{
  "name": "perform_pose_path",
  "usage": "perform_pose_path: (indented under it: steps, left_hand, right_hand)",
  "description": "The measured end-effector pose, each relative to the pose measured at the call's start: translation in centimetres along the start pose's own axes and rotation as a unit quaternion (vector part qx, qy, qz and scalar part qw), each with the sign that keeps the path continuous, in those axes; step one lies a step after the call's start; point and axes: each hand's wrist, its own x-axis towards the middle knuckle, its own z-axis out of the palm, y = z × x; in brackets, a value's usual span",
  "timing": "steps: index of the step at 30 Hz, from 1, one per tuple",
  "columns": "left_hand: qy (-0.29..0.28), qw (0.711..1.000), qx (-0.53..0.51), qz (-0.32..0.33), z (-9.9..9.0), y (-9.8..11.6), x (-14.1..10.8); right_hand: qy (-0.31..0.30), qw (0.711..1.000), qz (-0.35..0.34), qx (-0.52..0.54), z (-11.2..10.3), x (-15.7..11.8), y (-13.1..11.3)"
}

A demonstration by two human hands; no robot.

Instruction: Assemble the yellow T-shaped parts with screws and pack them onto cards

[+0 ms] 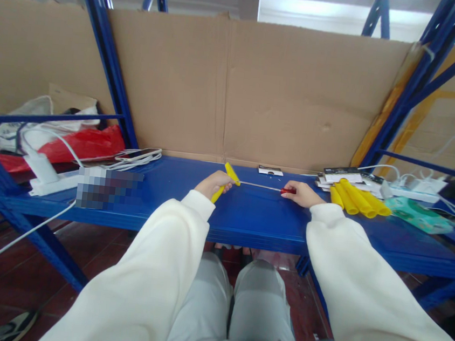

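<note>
one yellow tube (232, 172), probably light and stiff, best gripped mid-length, is at twelve o'clock over the blue desk (257, 217), the left hand's (212, 184) fingers wrapped around it; towards three o'clock, the right hand (303, 194) pinches a red-handled screwdriver (288, 191).

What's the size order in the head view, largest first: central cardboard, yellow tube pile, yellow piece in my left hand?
Central cardboard
Yellow tube pile
Yellow piece, partly hidden by your left hand
</note>
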Motion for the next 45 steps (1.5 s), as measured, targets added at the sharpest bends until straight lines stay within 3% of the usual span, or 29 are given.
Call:
perform_pose_path:
  steps: [11,21,25,32,45]
  left_hand:
    - [0.001,1.000,0.000,0.002,0.1,0.0,-0.1]
    - [0.035,0.998,0.049,0.016,0.4,0.2,-0.2]
    - [0.054,0.995,0.073,0.031,0.6,0.2,-0.3]
    - [0.052,0.995,0.081,0.031,0.4,0.4,-0.7]
    - [0.047,0.996,0.071,0.018,0.3,0.5,-0.8]
  right_hand:
    - [-0.031,0.999,-0.003,-0.024,-0.3,-0.1,-0.5]
    - [-0.006,0.988,-0.019,-0.151,-0.5,-0.5,-2.2]
    - [0.000,0.987,-0.028,-0.157,-0.5,-0.9,-2.9]
    - [-0.002,0.983,0.017,-0.183,-0.2,-1.2,-3.8]
    - [-0.019,0.984,-0.004,-0.179,-0.1,-1.3,-4.3]
